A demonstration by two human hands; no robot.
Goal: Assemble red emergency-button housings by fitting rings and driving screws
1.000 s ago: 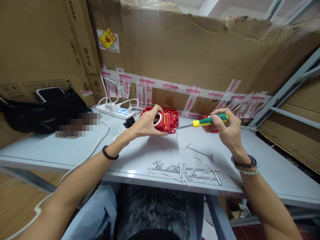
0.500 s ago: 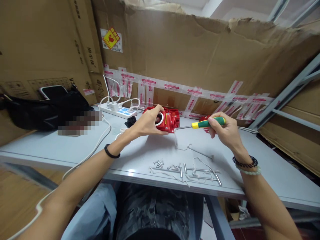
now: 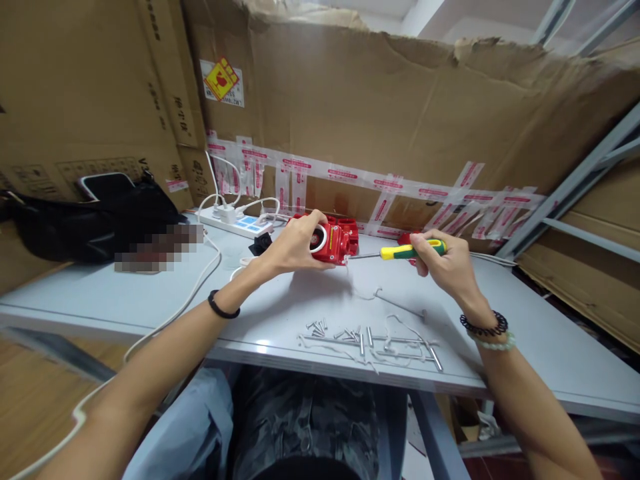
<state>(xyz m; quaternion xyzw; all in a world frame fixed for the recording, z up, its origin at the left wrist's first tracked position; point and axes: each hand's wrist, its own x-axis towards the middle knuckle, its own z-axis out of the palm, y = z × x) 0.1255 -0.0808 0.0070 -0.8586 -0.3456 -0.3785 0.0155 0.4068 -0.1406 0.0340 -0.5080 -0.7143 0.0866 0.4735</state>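
Note:
My left hand [image 3: 293,245] grips a red plastic housing [image 3: 336,241] with a white ring on its face, holding it on the grey table [image 3: 280,310]. My right hand [image 3: 445,263] is closed around a screwdriver [image 3: 400,252] with a yellow and green handle. Its metal shaft points left and its tip touches the housing's right side. A second red part [image 3: 406,237] lies behind the screwdriver, mostly hidden by it and my hand.
Several loose screws and metal pins [image 3: 367,339] with white string lie near the table's front edge. A white power strip [image 3: 235,223] with cables sits at the back left, beside a black bag [image 3: 90,223]. Taped cardboard [image 3: 400,113] walls the back. A metal rack [image 3: 575,187] stands right.
The screwdriver and my right hand have shifted slightly left and down, bringing the tip against the housing. The housing is tilted a little more toward my left hand.

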